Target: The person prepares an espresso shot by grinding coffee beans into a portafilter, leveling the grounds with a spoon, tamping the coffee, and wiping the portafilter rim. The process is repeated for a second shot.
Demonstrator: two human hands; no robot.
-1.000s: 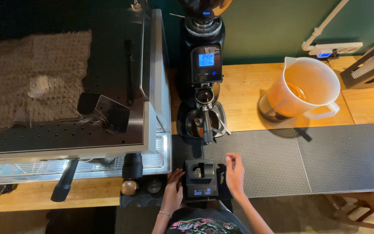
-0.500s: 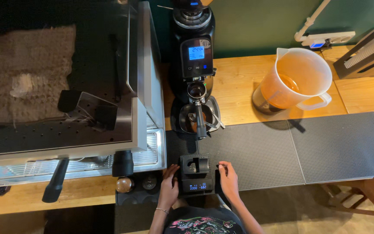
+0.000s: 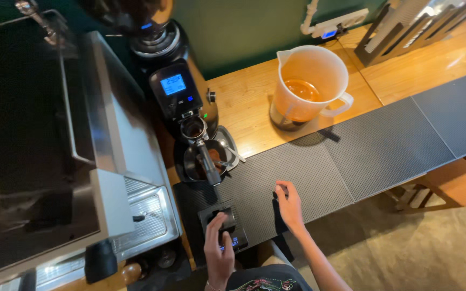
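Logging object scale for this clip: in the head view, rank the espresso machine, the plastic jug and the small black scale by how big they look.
1. Espresso machine, largest by far, though cut off by the frame's left edge.
2. Plastic jug.
3. Small black scale, smallest; the left hand partly covers it.

Bare forearms, thin left-wrist bracelet, dark shirt with colourful print.

Left hand [image 3: 219, 249] rests on the black scale [image 3: 223, 230]; right hand [image 3: 289, 205] lies flat on the mat [image 3: 351, 156] near the grinder [image 3: 182, 102].
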